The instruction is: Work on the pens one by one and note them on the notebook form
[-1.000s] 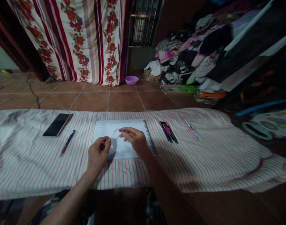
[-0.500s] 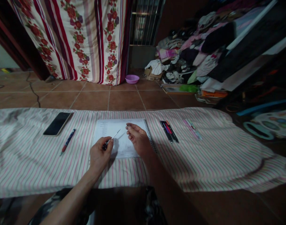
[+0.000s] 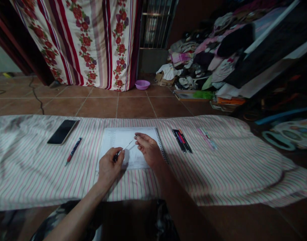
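My left hand (image 3: pixel 110 164) is closed around a dark pen barrel (image 3: pixel 115 157), mostly hidden by the fingers. A thin whitish refill (image 3: pixel 128 145) sticks out of it, slanting up to the right. My right hand (image 3: pixel 150 149) has thumb and forefinger pinched on a small dark piece (image 3: pixel 136 136) at the refill's far end; what it is, I cannot make out, nor whether the two touch. Both hands are above an open spiral notebook (image 3: pixel 110 134) with writing on its page.
A phone (image 3: pixel 62 132) and a blue-and-red pen (image 3: pixel 73 151) lie on the striped cloth (image 3: pixel 219 167) at left. Several dark pens (image 3: pixel 182 141) and pastel pens (image 3: pixel 207 138) lie at right. Beyond are a purple basin (image 3: pixel 142 85) and piled clothes (image 3: pixel 206 53).
My left hand has moved slightly right and up, bringing the refill's end closer to the fingertips of my right hand. My right hand has barely moved.
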Demonstrator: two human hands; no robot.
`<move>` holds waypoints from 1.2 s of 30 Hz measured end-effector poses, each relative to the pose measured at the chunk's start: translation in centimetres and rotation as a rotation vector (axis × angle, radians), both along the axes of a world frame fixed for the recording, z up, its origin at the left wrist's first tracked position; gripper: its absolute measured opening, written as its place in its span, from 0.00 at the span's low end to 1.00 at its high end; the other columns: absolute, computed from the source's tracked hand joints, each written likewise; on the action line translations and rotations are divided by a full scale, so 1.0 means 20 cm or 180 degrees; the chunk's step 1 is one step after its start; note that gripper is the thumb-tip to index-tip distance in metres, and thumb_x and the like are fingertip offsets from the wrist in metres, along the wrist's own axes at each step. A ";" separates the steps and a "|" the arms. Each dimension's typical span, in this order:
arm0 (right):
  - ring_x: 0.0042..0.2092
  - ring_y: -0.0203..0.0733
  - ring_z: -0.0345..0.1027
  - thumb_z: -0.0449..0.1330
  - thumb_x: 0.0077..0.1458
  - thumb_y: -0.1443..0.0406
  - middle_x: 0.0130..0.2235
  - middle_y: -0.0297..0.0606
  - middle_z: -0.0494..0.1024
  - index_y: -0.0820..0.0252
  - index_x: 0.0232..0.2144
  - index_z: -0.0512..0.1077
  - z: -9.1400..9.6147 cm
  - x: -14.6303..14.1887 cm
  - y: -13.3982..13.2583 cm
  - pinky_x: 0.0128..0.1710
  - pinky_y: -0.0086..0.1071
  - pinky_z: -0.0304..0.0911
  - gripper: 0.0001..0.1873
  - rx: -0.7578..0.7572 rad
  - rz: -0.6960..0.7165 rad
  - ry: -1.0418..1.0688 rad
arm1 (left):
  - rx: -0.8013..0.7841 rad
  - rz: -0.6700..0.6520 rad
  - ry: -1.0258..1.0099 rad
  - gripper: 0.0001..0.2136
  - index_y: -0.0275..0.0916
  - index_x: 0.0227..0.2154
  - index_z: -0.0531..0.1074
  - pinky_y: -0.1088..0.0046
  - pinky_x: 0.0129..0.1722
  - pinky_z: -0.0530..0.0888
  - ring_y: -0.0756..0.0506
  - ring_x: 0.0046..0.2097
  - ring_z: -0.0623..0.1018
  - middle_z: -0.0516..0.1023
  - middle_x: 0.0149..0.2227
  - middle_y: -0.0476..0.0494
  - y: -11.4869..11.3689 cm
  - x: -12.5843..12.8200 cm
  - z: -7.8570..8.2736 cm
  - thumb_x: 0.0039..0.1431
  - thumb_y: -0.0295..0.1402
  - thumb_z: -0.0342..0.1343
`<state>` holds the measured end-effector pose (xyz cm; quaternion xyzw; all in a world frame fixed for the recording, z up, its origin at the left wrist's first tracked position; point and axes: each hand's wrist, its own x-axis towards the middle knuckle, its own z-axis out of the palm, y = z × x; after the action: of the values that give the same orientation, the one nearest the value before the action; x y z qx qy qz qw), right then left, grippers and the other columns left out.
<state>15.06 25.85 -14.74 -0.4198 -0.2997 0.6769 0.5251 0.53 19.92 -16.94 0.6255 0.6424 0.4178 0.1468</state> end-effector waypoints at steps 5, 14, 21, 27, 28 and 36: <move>0.29 0.30 0.64 0.67 0.36 0.62 0.31 0.34 0.75 0.58 0.30 0.76 0.00 0.00 -0.01 0.26 0.25 0.55 0.14 0.0030 0.0048 -0.0120 | -0.0055 0.0031 0.0011 0.11 0.38 0.32 0.73 0.72 0.33 0.69 0.47 0.31 0.75 0.76 0.30 0.45 0.00 0.00 0.00 0.56 0.38 0.48; 0.28 0.30 0.65 0.66 0.35 0.62 0.31 0.34 0.76 0.58 0.29 0.75 0.00 -0.01 -0.01 0.26 0.25 0.54 0.13 0.0076 0.0091 -0.0205 | -0.0132 0.0044 -0.0006 0.12 0.39 0.32 0.72 0.72 0.32 0.69 0.48 0.30 0.74 0.76 0.29 0.47 0.00 0.00 0.00 0.56 0.39 0.48; 0.29 0.32 0.65 0.66 0.36 0.61 0.31 0.35 0.77 0.58 0.30 0.76 0.01 -0.01 -0.01 0.26 0.26 0.55 0.14 0.0155 0.0149 -0.0369 | -0.0101 0.0039 -0.0014 0.12 0.38 0.32 0.73 0.73 0.31 0.70 0.48 0.30 0.75 0.76 0.29 0.46 0.00 0.01 0.01 0.56 0.38 0.48; 0.29 0.31 0.65 0.66 0.36 0.61 0.31 0.35 0.76 0.58 0.30 0.76 0.00 -0.01 -0.01 0.27 0.25 0.55 0.14 0.0144 0.0149 -0.0364 | -0.0083 0.0015 -0.0014 0.12 0.37 0.32 0.73 0.74 0.32 0.70 0.48 0.30 0.75 0.76 0.29 0.46 0.00 0.00 0.00 0.57 0.38 0.48; 0.29 0.31 0.65 0.66 0.36 0.61 0.31 0.34 0.76 0.58 0.30 0.76 0.00 -0.01 -0.01 0.27 0.25 0.55 0.13 0.0145 0.0150 -0.0373 | -0.0073 0.0018 -0.0015 0.12 0.37 0.32 0.73 0.74 0.32 0.70 0.48 0.31 0.75 0.76 0.30 0.45 0.00 0.00 0.00 0.57 0.38 0.49; 0.29 0.31 0.66 0.66 0.36 0.61 0.31 0.35 0.76 0.58 0.30 0.76 0.01 -0.01 -0.01 0.26 0.26 0.55 0.14 0.0152 0.0155 -0.0398 | -0.0147 0.0040 -0.0057 0.12 0.39 0.32 0.73 0.72 0.32 0.70 0.47 0.31 0.75 0.77 0.30 0.46 0.01 0.00 -0.01 0.56 0.39 0.48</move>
<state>14.77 25.64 -14.59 -0.4412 -0.3581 0.6547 0.4985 0.55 20.07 -17.12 0.6141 0.6544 0.4094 0.1642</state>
